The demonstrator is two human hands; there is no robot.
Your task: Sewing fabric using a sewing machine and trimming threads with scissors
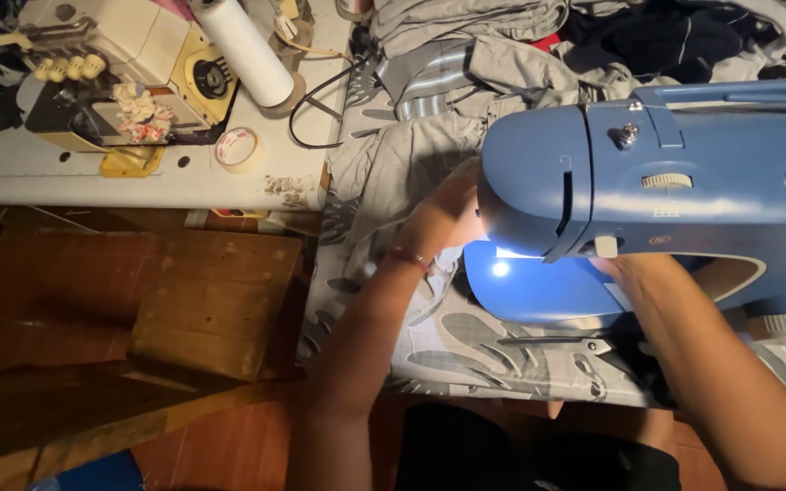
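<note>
A blue sewing machine stands on a table covered with a grey leaf-patterned cloth; its lamp lights the blue bed under the head. My left hand reaches to the left end of the machine head, against grey fabric, its fingertips hidden behind the head. My right hand goes under the machine's arm at the needle area, mostly hidden. Whether either hand grips anything is not visible.
Dark scissors lie on the cloth by my right forearm. A heap of grey and dark clothes fills the back. At the left, a white table holds a cream overlock machine, a white roll and a tape roll.
</note>
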